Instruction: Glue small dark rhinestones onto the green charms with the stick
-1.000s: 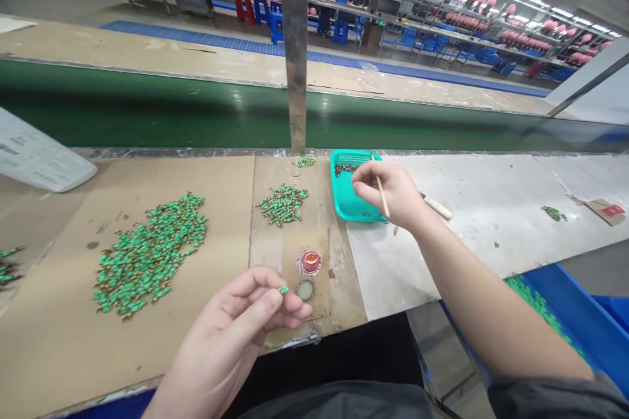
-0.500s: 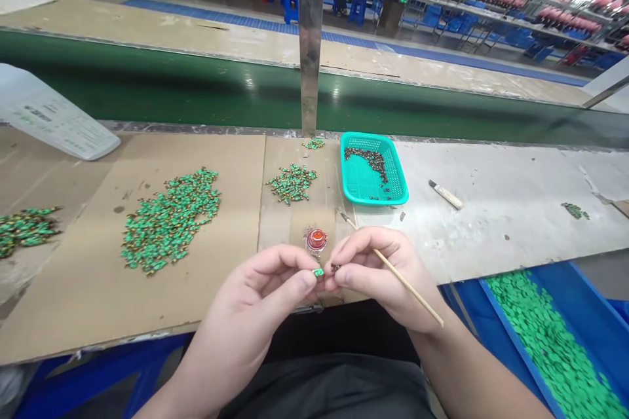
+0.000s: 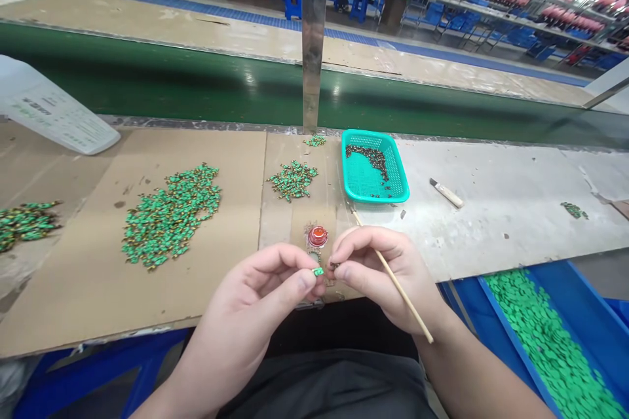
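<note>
Between thumb and forefinger, my left hand (image 3: 268,294) pinches a small green piece (image 3: 318,271). My right hand (image 3: 388,275) is closed on a tiny dark brown piece (image 3: 335,266) at its fingertips, a short gap away from the green one. A thin wooden-handled brush (image 3: 400,289) also lies across the right hand, its dark tip pointing up toward the basket. Just beyond the fingers sits a little red-orange cup (image 3: 318,236). The turquoise basket (image 3: 348,177) behind it holds many dark brown pieces (image 3: 371,160).
Heaps of green-and-brown pieces lie on the cardboard, a large one (image 3: 171,216) and a smaller one (image 3: 293,181). A flat brush (image 3: 446,193) rests at right. A blue bin (image 3: 590,308) holds green pieces. A white bottle (image 3: 59,108) lies at left; a metal post (image 3: 312,46) rises ahead.
My two hands have drawn slightly apart, opening a gap between the green and dark pieces. The thin brush has swung a little, its tip shifting right and its handle end dropping.
</note>
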`<state>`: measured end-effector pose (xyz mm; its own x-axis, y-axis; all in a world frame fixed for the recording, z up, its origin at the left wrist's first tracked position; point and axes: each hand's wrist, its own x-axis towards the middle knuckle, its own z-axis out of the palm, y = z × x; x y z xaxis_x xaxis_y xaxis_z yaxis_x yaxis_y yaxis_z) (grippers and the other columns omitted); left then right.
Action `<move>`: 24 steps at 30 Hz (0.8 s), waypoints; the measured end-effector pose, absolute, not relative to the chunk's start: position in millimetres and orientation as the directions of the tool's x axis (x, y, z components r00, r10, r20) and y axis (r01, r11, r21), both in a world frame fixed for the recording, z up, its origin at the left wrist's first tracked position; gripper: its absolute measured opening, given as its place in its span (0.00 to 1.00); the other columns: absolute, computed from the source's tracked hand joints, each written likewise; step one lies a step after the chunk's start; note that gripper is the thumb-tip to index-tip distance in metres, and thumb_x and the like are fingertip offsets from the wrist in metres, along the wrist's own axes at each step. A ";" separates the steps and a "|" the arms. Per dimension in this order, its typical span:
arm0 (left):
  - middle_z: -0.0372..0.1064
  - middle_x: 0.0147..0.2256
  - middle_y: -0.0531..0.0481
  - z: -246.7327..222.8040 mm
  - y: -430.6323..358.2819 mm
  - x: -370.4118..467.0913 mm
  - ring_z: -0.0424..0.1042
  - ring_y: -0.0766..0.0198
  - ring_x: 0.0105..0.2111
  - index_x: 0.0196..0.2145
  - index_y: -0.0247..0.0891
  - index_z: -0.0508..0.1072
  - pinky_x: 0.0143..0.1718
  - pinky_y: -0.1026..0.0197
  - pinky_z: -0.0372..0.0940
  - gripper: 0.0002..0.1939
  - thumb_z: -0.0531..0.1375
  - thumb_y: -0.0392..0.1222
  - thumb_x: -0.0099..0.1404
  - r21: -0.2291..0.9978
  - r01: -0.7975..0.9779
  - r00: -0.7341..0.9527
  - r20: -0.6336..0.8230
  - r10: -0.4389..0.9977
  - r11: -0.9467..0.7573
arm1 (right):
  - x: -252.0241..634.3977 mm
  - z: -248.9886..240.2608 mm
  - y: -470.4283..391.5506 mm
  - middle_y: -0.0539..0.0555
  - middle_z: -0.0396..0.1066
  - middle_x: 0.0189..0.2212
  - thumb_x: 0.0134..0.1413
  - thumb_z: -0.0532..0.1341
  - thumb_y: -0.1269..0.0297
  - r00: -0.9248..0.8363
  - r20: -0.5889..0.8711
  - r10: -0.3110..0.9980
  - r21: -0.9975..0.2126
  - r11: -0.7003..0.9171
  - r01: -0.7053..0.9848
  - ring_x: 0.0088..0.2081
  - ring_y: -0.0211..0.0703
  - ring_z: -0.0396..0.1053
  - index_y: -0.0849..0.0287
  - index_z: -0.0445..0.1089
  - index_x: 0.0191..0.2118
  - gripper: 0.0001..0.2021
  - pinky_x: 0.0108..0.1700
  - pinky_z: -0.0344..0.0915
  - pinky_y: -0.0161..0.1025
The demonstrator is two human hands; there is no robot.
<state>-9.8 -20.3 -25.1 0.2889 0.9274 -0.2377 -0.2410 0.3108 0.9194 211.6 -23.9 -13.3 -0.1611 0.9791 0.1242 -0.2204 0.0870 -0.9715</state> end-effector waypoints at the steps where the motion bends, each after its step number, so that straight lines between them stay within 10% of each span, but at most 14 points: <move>1: 0.83 0.30 0.50 -24.5 -20.2 -10.0 0.83 0.61 0.34 0.35 0.45 0.92 0.40 0.67 0.81 0.13 0.85 0.54 0.68 0.918 -0.240 0.295 -0.240 0.925 0.315 | 211.9 -13.3 -24.2 0.50 0.84 0.34 0.70 0.83 0.55 -0.162 0.115 0.980 -0.972 0.078 -0.221 0.35 0.42 0.83 0.53 0.86 0.41 0.11 0.36 0.82 0.37; 24: 0.91 0.44 0.44 -26.9 -23.7 -14.3 0.89 0.53 0.44 0.39 0.46 0.93 0.48 0.60 0.87 0.08 0.82 0.49 0.74 0.936 -0.293 0.241 -0.125 0.962 0.195 | 207.4 -16.2 -25.3 0.51 0.85 0.34 0.67 0.79 0.64 -0.128 0.133 0.983 -0.981 0.113 -0.159 0.34 0.44 0.83 0.52 0.83 0.41 0.07 0.35 0.81 0.39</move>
